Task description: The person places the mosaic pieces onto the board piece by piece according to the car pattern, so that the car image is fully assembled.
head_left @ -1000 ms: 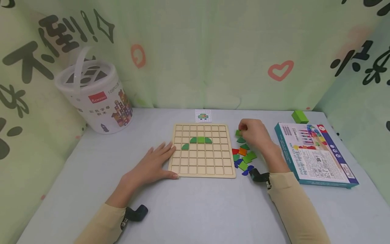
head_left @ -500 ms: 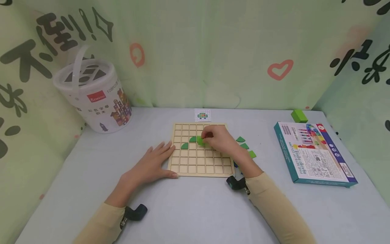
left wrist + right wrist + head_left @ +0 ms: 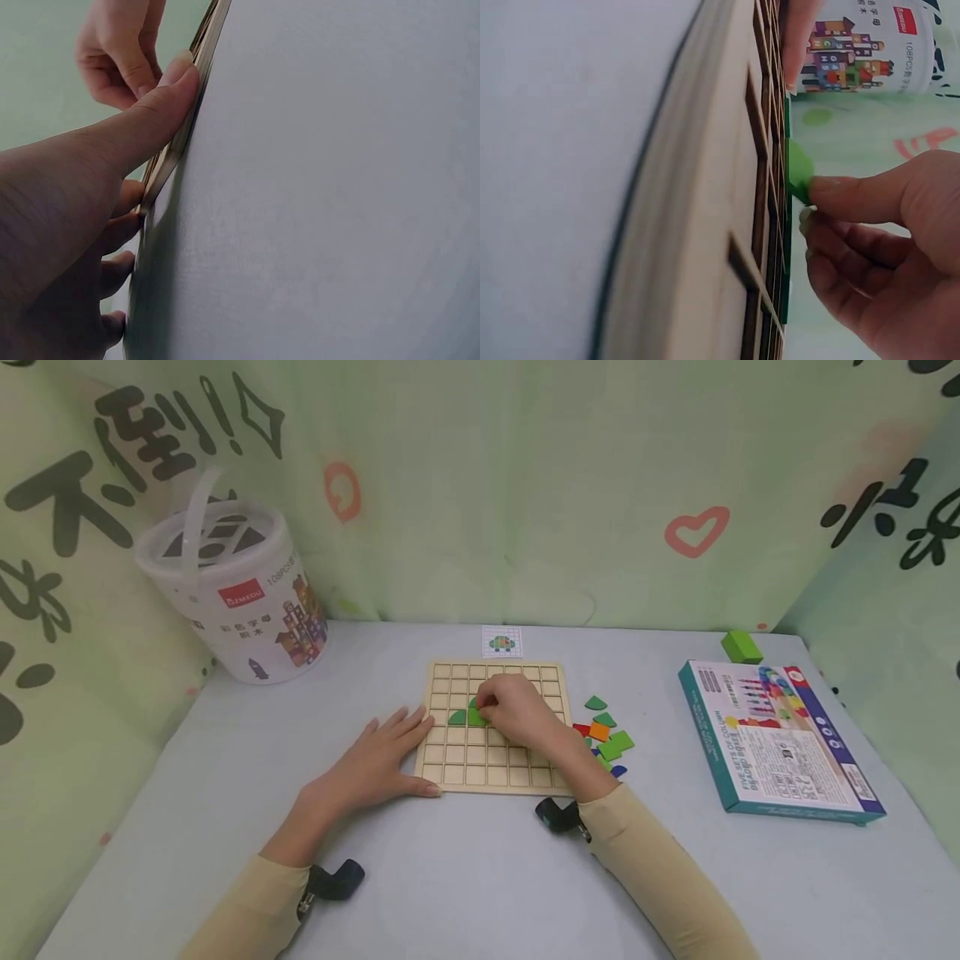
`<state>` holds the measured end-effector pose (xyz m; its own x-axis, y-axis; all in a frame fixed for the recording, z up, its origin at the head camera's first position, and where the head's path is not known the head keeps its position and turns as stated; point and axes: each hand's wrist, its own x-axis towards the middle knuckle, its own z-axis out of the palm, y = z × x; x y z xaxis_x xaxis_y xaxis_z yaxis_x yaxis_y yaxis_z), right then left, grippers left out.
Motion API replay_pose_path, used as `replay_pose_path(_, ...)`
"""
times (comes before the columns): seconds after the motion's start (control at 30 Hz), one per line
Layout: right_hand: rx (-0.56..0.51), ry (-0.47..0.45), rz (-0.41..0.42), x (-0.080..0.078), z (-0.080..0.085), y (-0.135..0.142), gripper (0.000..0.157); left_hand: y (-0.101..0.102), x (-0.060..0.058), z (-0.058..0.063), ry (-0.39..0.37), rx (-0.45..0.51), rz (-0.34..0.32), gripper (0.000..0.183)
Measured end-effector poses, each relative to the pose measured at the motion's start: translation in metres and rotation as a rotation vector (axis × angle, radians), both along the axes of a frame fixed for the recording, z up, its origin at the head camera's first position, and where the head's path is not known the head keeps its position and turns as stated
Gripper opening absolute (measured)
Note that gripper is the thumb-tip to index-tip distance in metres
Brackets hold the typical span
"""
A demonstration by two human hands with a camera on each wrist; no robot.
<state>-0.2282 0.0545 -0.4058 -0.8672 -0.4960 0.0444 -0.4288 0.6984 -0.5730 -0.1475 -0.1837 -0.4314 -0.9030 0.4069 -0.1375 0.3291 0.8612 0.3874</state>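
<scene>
1. Head view: I'm getting soft, even light across the worktop (image 3: 450,877); fine print on the box (image 3: 783,743) smears.
2. Left wrist: dimmer, dark shadow along the board (image 3: 465,756).
3. Right wrist: board's near rim blurred, bucket (image 3: 862,52) print clearer.

Board's (image 3: 474,757) a pale wood grid, lying flat, left hand (image 3: 380,762) along its left edge. The light green square (image 3: 475,718) is pinched in the right hand's (image 3: 519,708) thumb and fingers, kinda tilted, just right of a darker green quarter-round (image 3: 457,718) sitting in its cell.
</scene>
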Motion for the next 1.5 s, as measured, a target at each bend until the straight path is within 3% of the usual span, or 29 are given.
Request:
replay_pose_path(0.37, 0.052, -0.036, 0.062, 0.007, 0.001, 0.018, 0.017, 0.0, 0.001, 0.001, 0.003, -0.008, 0.008, 0.107)
replay_pose_path(0.6, 0.104, -0.035, -0.039, 0.01, 0.006, 0.068, 0.021, 0.002, 0.0, -0.003, 0.018, -0.004, 0.002, 0.109)
replay_pose_path(0.93, 0.191, -0.088, -0.199, 0.02, 0.009, 0.126, 0.023, -0.001, 0.004, 0.003, 0.025, -0.008, 0.001, 0.106)
replay_pose_path(1.23, 0.243, -0.07, -0.252, 0.022, 0.008, 0.134, 0.024, -0.002, 0.002, 0.001, 0.032, 0.016, -0.001, 0.106)
replay_pose_path(1.5, 0.178, -0.093, -0.267, 0.023, 0.01, 0.136, 0.013, 0.002, 0.0, 0.0, 0.039, -0.001, -0.007, 0.107)
